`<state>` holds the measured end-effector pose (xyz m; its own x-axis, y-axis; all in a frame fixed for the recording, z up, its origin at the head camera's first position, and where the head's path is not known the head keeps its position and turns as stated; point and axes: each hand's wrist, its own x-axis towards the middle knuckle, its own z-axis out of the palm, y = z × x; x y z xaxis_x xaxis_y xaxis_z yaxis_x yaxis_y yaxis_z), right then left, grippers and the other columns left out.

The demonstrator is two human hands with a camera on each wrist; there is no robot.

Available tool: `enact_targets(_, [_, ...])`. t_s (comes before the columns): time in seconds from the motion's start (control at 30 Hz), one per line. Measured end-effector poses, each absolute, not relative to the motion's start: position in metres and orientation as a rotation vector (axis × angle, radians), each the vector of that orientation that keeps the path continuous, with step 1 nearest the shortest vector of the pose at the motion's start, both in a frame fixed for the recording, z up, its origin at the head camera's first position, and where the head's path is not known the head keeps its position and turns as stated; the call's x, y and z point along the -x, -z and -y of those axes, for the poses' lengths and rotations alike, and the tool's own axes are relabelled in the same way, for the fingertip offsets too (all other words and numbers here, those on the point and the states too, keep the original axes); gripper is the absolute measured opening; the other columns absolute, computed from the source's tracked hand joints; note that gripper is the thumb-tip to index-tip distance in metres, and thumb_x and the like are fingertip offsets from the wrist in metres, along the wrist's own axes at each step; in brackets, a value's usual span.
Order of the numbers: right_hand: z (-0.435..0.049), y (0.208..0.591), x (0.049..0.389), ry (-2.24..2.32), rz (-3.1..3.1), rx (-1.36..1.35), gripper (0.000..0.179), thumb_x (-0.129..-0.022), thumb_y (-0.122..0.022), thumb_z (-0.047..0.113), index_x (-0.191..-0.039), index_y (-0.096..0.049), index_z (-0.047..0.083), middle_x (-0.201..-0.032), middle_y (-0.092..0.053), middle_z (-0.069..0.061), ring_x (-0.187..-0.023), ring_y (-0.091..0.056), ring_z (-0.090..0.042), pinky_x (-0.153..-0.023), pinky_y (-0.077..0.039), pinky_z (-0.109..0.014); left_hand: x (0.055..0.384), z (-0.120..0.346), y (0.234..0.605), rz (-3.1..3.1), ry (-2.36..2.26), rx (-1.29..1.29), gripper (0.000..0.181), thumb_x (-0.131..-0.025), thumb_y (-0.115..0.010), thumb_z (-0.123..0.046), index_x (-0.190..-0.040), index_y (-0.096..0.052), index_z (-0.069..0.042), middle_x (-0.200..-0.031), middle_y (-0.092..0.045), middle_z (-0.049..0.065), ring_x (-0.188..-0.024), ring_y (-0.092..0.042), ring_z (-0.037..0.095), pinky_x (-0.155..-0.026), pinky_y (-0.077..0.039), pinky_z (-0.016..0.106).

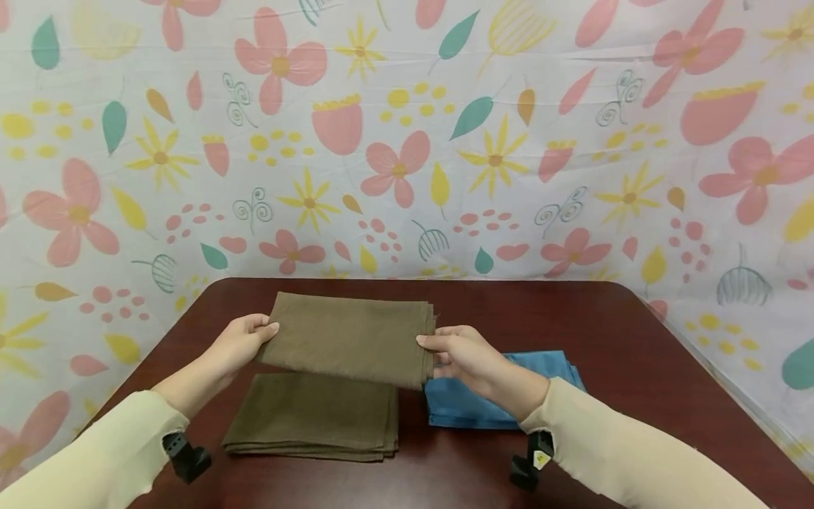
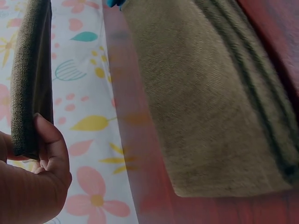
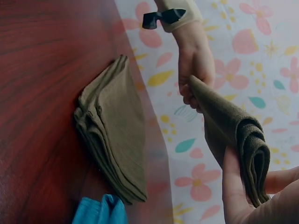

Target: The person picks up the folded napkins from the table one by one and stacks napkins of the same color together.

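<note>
A folded olive-brown cloth [image 1: 346,339] is held up between both hands, above the table. My left hand [image 1: 244,341] pinches its left edge, thumb on the near face. At the opposite end, my right hand [image 1: 463,359] grips the edge with the thumb in front; the right wrist view shows several folded layers [image 3: 252,154] between thumb and fingers. Below the raised cloth lies another folded olive-brown cloth [image 1: 314,417], flat on the table in neat layers. A folded blue cloth [image 1: 470,410] lies to the right, partly hidden behind my right hand and wrist.
The dark red-brown wooden table [image 1: 540,311] has rounded far corners. A white curtain [image 1: 407,233] printed with flowers and leaves hangs behind and beside it. Each wrist carries a small black camera, such as the left one [image 1: 186,456].
</note>
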<state>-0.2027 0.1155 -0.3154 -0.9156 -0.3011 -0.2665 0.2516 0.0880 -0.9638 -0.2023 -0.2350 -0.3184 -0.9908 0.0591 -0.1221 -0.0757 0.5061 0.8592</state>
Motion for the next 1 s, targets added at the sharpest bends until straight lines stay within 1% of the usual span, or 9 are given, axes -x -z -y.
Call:
enact_targets(0.1, [-0.113,0.318,0.201,1.879,-1.950,0.058,0.075,-0.096,-0.060,0.018,-0.150,-0.015,-0.009,-0.157,-0.015,-0.025,-0.071,-0.048,-0.012,-0.073,-0.055,-0.030,0.199,0.240,0.322,-2.600,-1.500,0.011,0.029,-0.105,-0.043,-0.024,-0.109,-0.052,0.003,-0.078,-0.058,-0.003,-0.073,-0.056,0.013,-0.072,-0.047,0.032])
enact_targets(0.4, [-0.107,0.327,0.195,1.894,-1.891,0.047,0.076,-0.096,-0.060,0.017,-0.150,-0.013,-0.010,-0.147,-0.030,-0.025,-0.071,-0.048,-0.013,-0.066,-0.053,-0.027,0.193,0.250,0.323,-2.607,-1.461,-0.014,0.033,-0.105,-0.043,-0.026,-0.112,-0.051,0.005,-0.082,-0.059,0.000,-0.077,-0.057,0.015,-0.073,-0.049,0.032])
enact_targets(0.43, [-0.106,0.328,0.194,1.895,-1.890,0.035,0.069,-0.096,-0.061,0.017,-0.146,-0.022,-0.010,-0.139,-0.037,-0.023,-0.070,-0.049,-0.012,-0.065,-0.053,-0.027,0.193,0.251,0.323,-2.609,-1.446,-0.008,0.033,-0.105,-0.043,-0.027,-0.113,-0.050,0.005,-0.085,-0.059,0.000,-0.080,-0.056,0.015,-0.075,-0.048,0.032])
enact_targets(0.53, [-0.103,0.332,0.192,1.900,-1.889,0.004,0.067,-0.095,-0.062,0.016,-0.145,-0.025,-0.009,-0.129,-0.043,-0.019,-0.069,-0.049,-0.013,-0.062,-0.052,-0.027,0.189,0.255,0.325,-2.601,-1.411,0.002,0.037,-0.105,-0.042,-0.028,-0.119,-0.047,0.006,-0.092,-0.058,0.002,-0.087,-0.054,0.016,-0.080,-0.045,0.033])
enact_targets(0.63, [-0.099,0.337,0.191,1.892,-1.884,-0.006,0.066,-0.095,-0.063,0.015,-0.145,-0.028,-0.009,-0.140,-0.040,-0.022,-0.068,-0.048,-0.014,-0.060,-0.051,-0.026,0.183,0.259,0.328,-2.599,-1.390,0.024,0.040,-0.105,-0.041,-0.030,-0.122,-0.045,0.007,-0.098,-0.058,0.003,-0.093,-0.052,0.016,-0.084,-0.044,0.034])
enact_targets(0.67, [-0.098,0.338,0.191,1.893,-1.881,-0.006,0.072,-0.095,-0.062,0.015,-0.149,-0.021,-0.009,-0.148,-0.033,-0.024,-0.069,-0.048,-0.014,-0.060,-0.050,-0.026,0.182,0.260,0.330,-2.590,-1.391,0.036,0.042,-0.105,-0.041,-0.030,-0.125,-0.044,0.008,-0.103,-0.058,0.007,-0.098,-0.053,0.021,-0.086,-0.045,0.038])
enact_targets(0.77, [-0.094,0.342,0.189,1.886,-1.884,-0.010,0.071,-0.095,-0.063,0.014,-0.148,-0.024,-0.009,-0.154,-0.025,-0.025,-0.071,-0.047,-0.016,-0.060,-0.050,-0.027,0.179,0.263,0.334,-2.576,-1.393,0.060,0.047,-0.106,-0.039,-0.029,-0.132,-0.038,0.011,-0.121,-0.053,0.021,-0.114,-0.049,0.033,-0.093,-0.044,0.049])
enact_targets(0.87, [-0.091,0.345,0.187,1.879,-1.897,-0.023,0.069,-0.094,-0.063,0.014,-0.147,-0.027,-0.010,-0.150,-0.032,-0.025,-0.073,-0.047,-0.017,-0.060,-0.049,-0.027,0.177,0.266,0.336,-2.576,-1.384,0.070,0.053,-0.106,-0.038,-0.029,-0.138,-0.031,0.013,-0.136,-0.042,0.029,-0.126,-0.039,0.041,-0.099,-0.040,0.056])
enact_targets(1.0, [-0.089,0.349,0.184,1.858,-1.897,-0.029,0.069,-0.094,-0.063,0.015,-0.146,-0.027,-0.011,-0.140,-0.042,-0.022,-0.072,-0.046,-0.017,-0.061,-0.048,-0.028,0.173,0.268,0.341,-2.596,-1.366,0.086,0.045,-0.106,-0.040,-0.028,-0.130,-0.041,0.010,-0.115,-0.058,0.017,-0.108,-0.052,0.028,-0.091,-0.044,0.044])
